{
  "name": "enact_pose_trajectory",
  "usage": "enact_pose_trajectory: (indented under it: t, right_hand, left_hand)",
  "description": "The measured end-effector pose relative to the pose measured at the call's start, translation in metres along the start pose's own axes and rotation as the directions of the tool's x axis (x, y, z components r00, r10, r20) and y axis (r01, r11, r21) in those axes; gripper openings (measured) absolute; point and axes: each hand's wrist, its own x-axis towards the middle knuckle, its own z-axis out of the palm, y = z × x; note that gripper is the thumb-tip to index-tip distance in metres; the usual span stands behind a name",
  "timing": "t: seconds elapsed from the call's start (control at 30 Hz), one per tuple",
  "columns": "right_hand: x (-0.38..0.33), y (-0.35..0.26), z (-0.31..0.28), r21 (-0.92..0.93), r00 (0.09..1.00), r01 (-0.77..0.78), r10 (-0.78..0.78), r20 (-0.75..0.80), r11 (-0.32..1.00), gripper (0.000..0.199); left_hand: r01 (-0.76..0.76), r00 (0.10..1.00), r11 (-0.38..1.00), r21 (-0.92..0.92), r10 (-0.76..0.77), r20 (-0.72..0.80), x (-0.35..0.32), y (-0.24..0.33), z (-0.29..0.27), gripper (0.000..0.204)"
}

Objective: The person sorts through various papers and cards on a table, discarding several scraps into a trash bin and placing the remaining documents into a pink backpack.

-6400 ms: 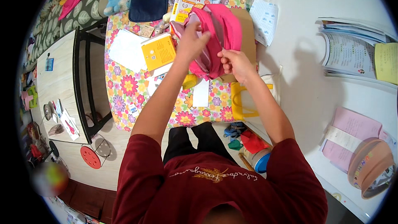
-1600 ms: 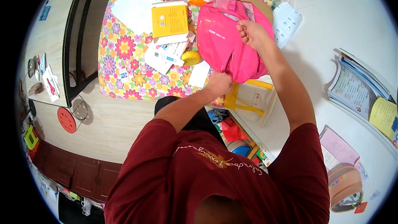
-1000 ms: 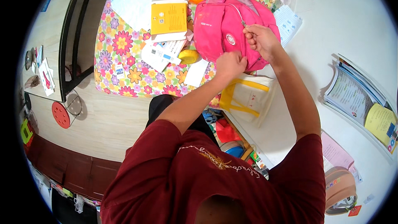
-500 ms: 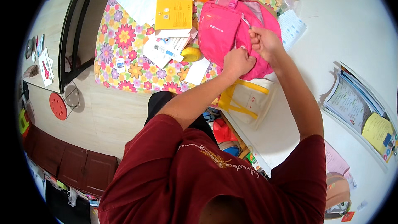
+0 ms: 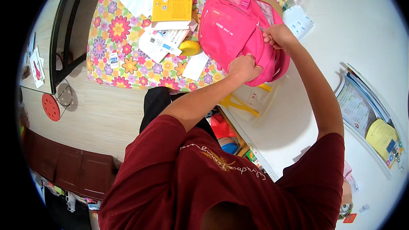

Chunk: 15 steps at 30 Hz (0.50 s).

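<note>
A pink backpack (image 5: 223, 30) leans across the flowered cloth at the far middle, over the edge of a cream bag with yellow straps. My left hand (image 5: 246, 68) is closed round the fabric at the backpack's near side. To its right, my right hand (image 5: 277, 37) pinches the backpack near its zipper, with a small zipper pull (image 5: 260, 27) showing just beside the fingertips. Exactly what those fingertips hold is partly hidden. Below my hands, the cream bag (image 5: 260, 99) is mostly covered by the backpack.
Left of the backpack, a yellow box (image 5: 172, 6), papers (image 5: 159, 44) and a yellow round object (image 5: 190, 47) lie on the flowered cloth (image 5: 128, 66). A file rack (image 5: 366, 115) stands on the white surface at right. Near my body is an open drawer (image 5: 228, 138).
My right hand has moved right and slightly away, drawing the backpack's right side outward. My left hand keeps its grip. The whole view has shifted a little.
</note>
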Motion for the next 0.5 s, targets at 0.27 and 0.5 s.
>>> enact_pose_trajectory:
  t: [0.27,0.5]
  right_hand:
    - [-0.020,0.024,-0.005,-0.019,0.984,-0.130,0.131,0.119,0.991,0.018]
    - [-0.023,0.071,0.023,0.743,0.980,-0.152,0.005,0.197,0.652,0.017]
  left_hand:
    - [-0.005,0.988,0.999,0.042,-0.002,0.152,-0.006,0.000,-0.001,0.037]
    - [-0.016,0.982,0.999,0.050,0.006,0.189,-0.023,-0.006,0.014,0.035]
